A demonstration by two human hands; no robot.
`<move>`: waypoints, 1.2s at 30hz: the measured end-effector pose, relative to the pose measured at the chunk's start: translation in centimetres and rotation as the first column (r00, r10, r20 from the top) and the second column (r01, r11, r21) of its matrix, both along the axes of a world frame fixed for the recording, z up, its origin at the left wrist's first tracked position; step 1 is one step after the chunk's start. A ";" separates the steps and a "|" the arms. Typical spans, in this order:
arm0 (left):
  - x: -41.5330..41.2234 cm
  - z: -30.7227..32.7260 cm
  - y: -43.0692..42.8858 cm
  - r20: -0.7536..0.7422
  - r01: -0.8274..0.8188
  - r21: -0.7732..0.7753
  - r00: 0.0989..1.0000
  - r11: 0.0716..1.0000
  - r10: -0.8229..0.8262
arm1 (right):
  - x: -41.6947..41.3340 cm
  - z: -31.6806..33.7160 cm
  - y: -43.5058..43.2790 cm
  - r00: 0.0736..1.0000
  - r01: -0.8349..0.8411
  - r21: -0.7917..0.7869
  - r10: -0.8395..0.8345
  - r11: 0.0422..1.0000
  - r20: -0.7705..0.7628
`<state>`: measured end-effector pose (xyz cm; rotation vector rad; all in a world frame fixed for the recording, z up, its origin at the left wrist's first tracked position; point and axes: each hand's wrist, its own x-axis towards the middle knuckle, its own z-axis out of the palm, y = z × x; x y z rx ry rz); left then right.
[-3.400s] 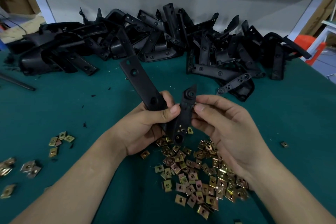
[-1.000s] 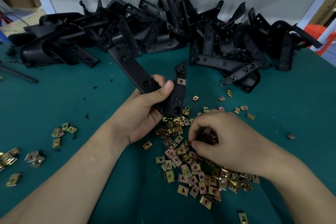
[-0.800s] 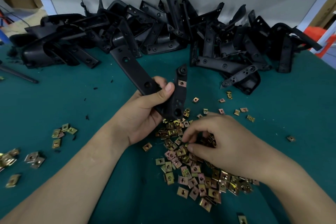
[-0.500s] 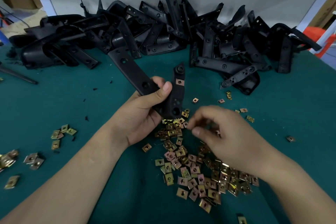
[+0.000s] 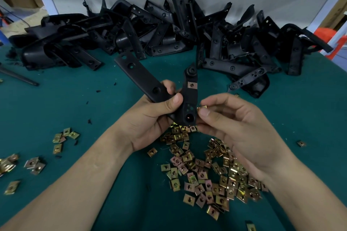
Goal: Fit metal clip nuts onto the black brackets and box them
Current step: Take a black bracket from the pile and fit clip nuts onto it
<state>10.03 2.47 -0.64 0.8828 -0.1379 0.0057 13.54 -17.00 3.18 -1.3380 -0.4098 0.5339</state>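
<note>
My left hand [image 5: 150, 118] grips a black V-shaped bracket [image 5: 142, 80] above the green table, thumb across its bend. One clip nut [image 5: 191, 85] sits fitted on the bracket's right arm. My right hand [image 5: 231, 124] pinches a second brass clip nut [image 5: 201, 107] between thumb and forefinger, right beside the bracket's lower right edge. A loose heap of clip nuts [image 5: 204, 170] lies on the table below both hands.
A big pile of black brackets [image 5: 169, 32] runs along the back of the table. Smaller groups of clip nuts [image 5: 63, 137] lie at the left, and a single nut [image 5: 301, 143] at the right. A black rod [image 5: 18, 77] lies at the far left.
My right hand picked one clip nut out of the heap and lifted it up to the bracket's right edge. The left hand kept holding the bracket, nearly still.
</note>
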 end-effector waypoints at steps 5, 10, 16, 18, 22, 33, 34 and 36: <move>-0.1 0.1 0.0 0.013 0.007 0.005 1.000 1.000 -0.007 | -0.3 0.0 0.4 0.997 -0.011 0.039 0.014 0.999 -0.071; -0.1 0.0 0.1 0.027 0.029 0.007 0.999 1.000 -0.029 | -0.5 0.1 0.5 0.993 -0.028 0.057 0.034 0.998 -0.114; -0.1 -0.1 0.2 0.048 0.022 -0.014 0.999 1.000 -0.021 | -0.5 0.5 0.3 0.985 -0.053 0.096 0.068 0.994 -0.160; 0.0 -0.1 0.2 0.052 0.034 -0.012 0.998 0.999 -0.033 | -0.6 0.5 0.4 0.990 -0.037 0.073 0.046 0.997 -0.134; 0.1 -0.3 0.3 0.063 0.048 0.006 0.997 0.999 -0.049 | -0.7 0.3 0.5 0.992 -0.013 0.074 0.022 0.997 -0.127; -0.1 0.0 -0.3 0.083 -0.025 0.116 0.996 0.993 0.015 | -0.3 -0.2 0.2 0.970 0.021 0.042 -0.010 0.999 -0.242; -0.2 0.1 -0.5 0.087 -0.028 0.125 0.996 0.992 0.017 | -0.3 -0.3 0.2 0.970 0.018 0.033 -0.009 0.999 -0.245; -0.2 0.0 -0.8 0.076 -0.042 0.162 0.997 0.986 0.030 | -0.4 -0.5 0.4 0.972 0.012 0.005 -0.010 1.000 -0.234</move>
